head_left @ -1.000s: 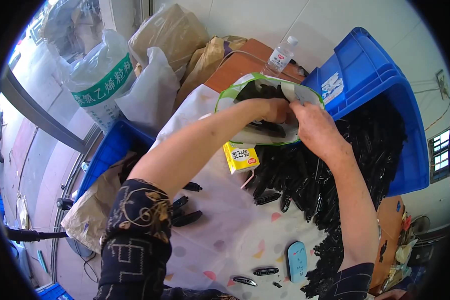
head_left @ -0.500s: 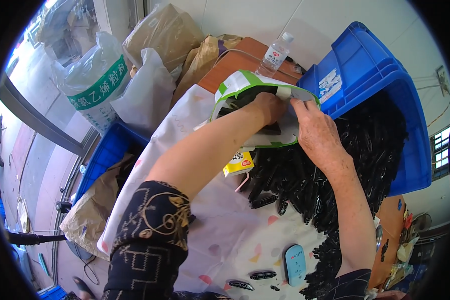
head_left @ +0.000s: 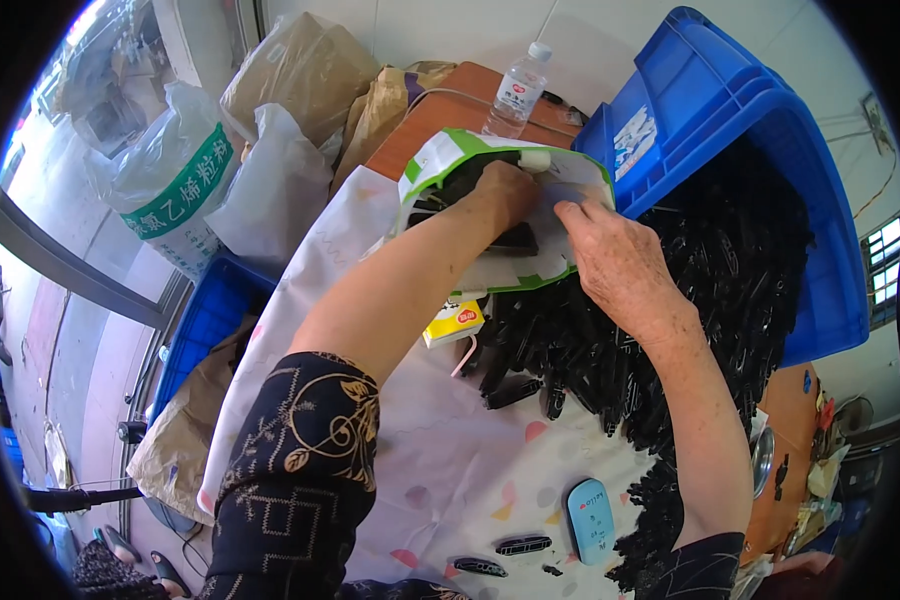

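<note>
Bag: white with green edging (head_left: 462, 142), its mouth open toward the wearer; the bag (head_left: 570, 185) sits on the far part of the tabletop (head_left: 450, 480), between the yellow carton (head_left: 454, 322) and the tipped blue bin (head_left: 710, 100).
Left hand: the left hand (head_left: 505, 190) is inside the mouth; its fingers are hidden, so whether they grip anything cannot be told.
Right hand: the right hand (head_left: 620, 255) is bent over the right rim, thumb and fingers seemingly pinching the wall.
Contents: dark pieces, including a dark block (head_left: 515, 240) near the front rim.
Bag wall: probably thin, soft and light, apt to fold inward unless the rim is held.
Loaded weight: hard to judge; the lower part is hidden.
Black parts: the heaped black parts (head_left: 740, 270) look stiff, glossy and light singly, likely slippery and prone to slide.
Best hold: the green edging for the bag, with a palm beneath if heavy; long sides for single parts.
</note>
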